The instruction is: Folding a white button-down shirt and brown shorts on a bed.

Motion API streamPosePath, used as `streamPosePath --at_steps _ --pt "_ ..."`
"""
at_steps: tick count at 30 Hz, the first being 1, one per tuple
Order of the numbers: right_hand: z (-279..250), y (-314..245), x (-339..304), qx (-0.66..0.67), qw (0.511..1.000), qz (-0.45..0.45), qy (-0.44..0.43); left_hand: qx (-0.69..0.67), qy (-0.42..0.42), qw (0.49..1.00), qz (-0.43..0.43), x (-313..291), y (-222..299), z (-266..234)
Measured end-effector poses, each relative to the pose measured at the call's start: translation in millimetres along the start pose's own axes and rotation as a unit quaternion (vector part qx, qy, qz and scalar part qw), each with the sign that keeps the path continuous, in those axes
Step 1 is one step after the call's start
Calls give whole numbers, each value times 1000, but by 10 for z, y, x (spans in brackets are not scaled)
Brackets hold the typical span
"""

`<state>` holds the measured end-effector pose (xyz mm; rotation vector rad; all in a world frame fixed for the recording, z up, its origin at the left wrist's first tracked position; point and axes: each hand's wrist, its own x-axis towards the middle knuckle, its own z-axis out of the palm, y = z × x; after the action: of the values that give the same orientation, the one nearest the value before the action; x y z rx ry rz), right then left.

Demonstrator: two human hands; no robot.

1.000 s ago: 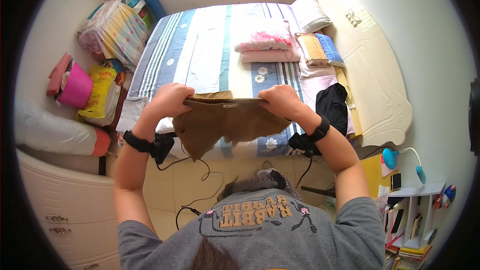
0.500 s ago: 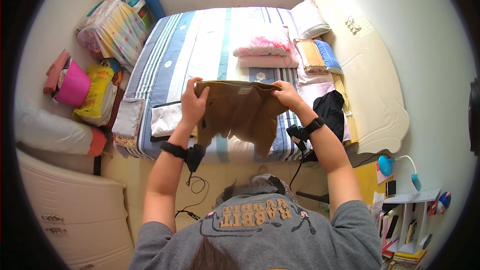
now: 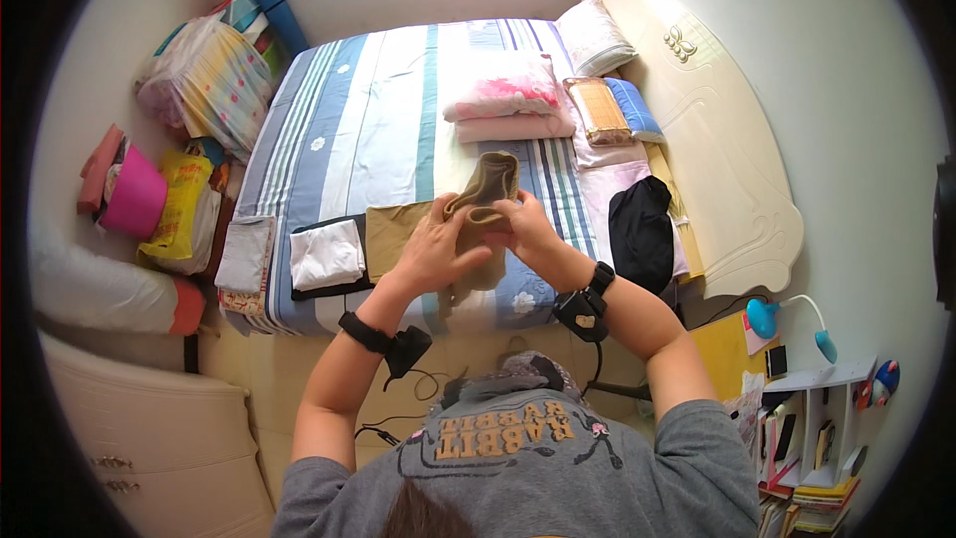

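Both my hands hold a pair of brown shorts point(image 3: 490, 181) above the near side of the bed point(image 3: 391, 80). The waistband is drawn together into a loop that stands up between the hands, and the rest hangs below, partly hidden. My left hand point(image 3: 438, 247) grips the left side of the band, its thumb sticking out. On the right side, my right hand point(image 3: 531, 227) pinches the cloth. Just left of my left hand lies a folded tan cloth point(image 3: 391, 232), with a folded white garment point(image 3: 329, 253) on black cloth beside it.
A folded grey cloth point(image 3: 247, 251) lies at the bed's left corner. Pink-and-white bedding point(image 3: 508, 90) is stacked mid-bed, and a black garment point(image 3: 640, 234) lies on the right near the cream headboard point(image 3: 697, 100). A dresser point(image 3: 139, 428) stands at lower left; cables trail on the floor.
The shorts were stretched wide between my hands; now my hands have come together and the waistband is bunched. The tan cloth beside the white garment now shows.
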<state>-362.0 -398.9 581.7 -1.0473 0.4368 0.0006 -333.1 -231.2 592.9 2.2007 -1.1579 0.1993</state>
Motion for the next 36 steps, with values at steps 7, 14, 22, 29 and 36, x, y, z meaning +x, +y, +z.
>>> streamPosePath --at_steps 7,14,22,29,36 --pt "-126 -615 -326 -430 752 -498 -25 -106 -15 994 -29 95 -92 -225" --pt "-13 -724 -336 -801 492 -218 -261 -125 -114 982 82 189 -34 -576" --pt "-14 -622 -490 -799 420 -347 -254 -135 -156 978 -30 -49 -181 -683" --pt "294 -932 -808 -799 421 -394 -170 -181 6 983 38 -9 -11 -579" --pt "526 -934 -671 -616 662 -400 -152 -178 -12 980 84 241 130 -688"
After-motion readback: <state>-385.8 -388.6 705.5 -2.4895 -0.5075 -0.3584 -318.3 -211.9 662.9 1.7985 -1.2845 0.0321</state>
